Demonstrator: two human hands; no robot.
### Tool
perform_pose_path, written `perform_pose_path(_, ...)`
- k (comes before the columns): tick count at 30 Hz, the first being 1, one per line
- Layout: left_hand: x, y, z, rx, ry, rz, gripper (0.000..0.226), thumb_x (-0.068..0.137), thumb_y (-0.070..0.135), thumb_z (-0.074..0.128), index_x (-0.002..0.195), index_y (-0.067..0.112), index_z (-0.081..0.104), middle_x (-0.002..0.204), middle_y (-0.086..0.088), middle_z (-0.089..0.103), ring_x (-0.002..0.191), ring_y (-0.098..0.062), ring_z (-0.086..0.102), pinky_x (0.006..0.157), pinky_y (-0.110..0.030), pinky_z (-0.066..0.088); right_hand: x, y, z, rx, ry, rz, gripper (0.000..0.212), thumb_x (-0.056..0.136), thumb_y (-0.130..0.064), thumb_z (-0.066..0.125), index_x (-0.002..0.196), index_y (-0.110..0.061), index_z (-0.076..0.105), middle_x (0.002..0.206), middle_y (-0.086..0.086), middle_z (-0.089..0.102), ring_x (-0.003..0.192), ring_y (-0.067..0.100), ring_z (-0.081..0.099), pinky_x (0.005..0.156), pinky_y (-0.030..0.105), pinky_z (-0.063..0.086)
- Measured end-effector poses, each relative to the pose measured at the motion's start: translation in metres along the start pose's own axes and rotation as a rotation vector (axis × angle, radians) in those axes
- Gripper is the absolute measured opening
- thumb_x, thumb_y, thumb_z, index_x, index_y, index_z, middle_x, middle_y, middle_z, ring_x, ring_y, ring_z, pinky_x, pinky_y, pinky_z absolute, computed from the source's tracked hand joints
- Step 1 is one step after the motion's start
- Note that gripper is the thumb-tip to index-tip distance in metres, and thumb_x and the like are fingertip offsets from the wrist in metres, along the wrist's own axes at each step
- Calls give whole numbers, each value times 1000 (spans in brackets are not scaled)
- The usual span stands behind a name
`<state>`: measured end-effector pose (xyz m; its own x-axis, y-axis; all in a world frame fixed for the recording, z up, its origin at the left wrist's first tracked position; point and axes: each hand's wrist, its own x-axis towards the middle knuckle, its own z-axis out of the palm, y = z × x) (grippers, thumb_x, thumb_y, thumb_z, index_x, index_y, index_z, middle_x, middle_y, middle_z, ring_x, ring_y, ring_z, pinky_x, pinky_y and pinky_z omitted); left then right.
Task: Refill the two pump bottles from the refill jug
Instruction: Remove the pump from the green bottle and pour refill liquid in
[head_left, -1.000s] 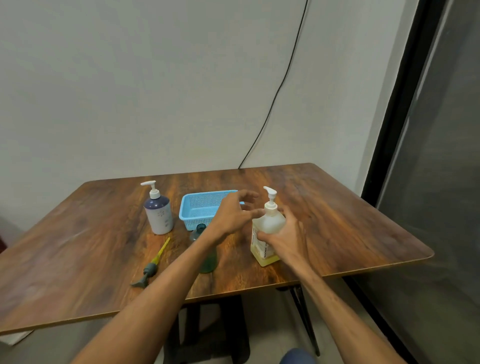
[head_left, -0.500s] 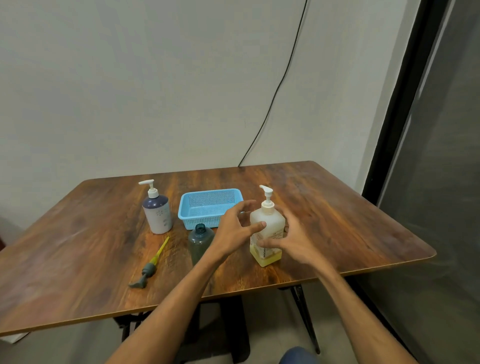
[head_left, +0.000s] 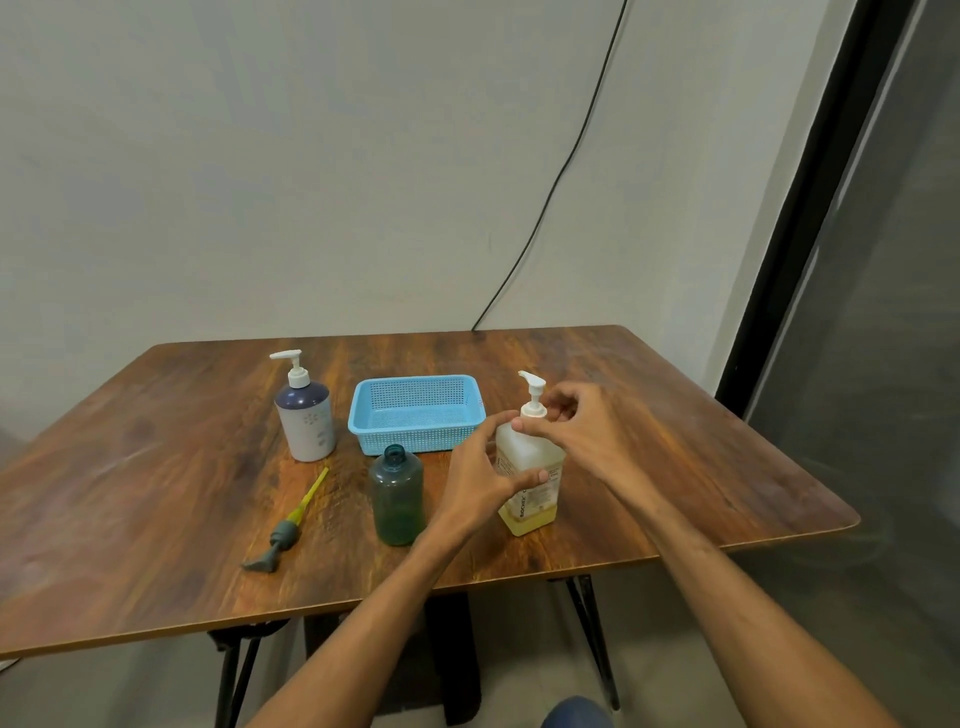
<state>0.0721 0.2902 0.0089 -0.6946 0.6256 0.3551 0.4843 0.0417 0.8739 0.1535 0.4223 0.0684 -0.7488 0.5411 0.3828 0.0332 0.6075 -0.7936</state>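
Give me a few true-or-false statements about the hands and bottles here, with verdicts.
1. The left hand grips the yellowish bottle by its body. True.
2. The green bottle has its pump on. False: its neck is open; a grey pump lies beside it.
3. The right hand pinches the yellowish bottle's pump collar. True.
4. The white bottle lies in the blue basket. False: it stands left of the basket.
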Motion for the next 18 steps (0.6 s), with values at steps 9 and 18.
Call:
perform_pose_path(9, -2, -9, 3, -4, 56, 42, 77, 67, 30, 91, 134, 32, 54, 117, 28, 56, 107, 13, 55, 83, -6, 47, 11, -3, -4, -52, -136, -13, 21, 77, -10, 84, 94, -7, 72, 86, 2, 66, 74, 10, 56, 70, 31, 48)
perform_pose_path(18, -1, -10, 5, 2, 91, 48, 79, 67, 29, 91, 137, 27, 55, 128, 11, 61, 111, -1, 58, 87, -11, 48, 8, -11, -7, 2, -124, 29, 41, 66, -21, 93, 96, -9, 68, 89, 4, 68, 77, 10, 59, 66, 21, 49)
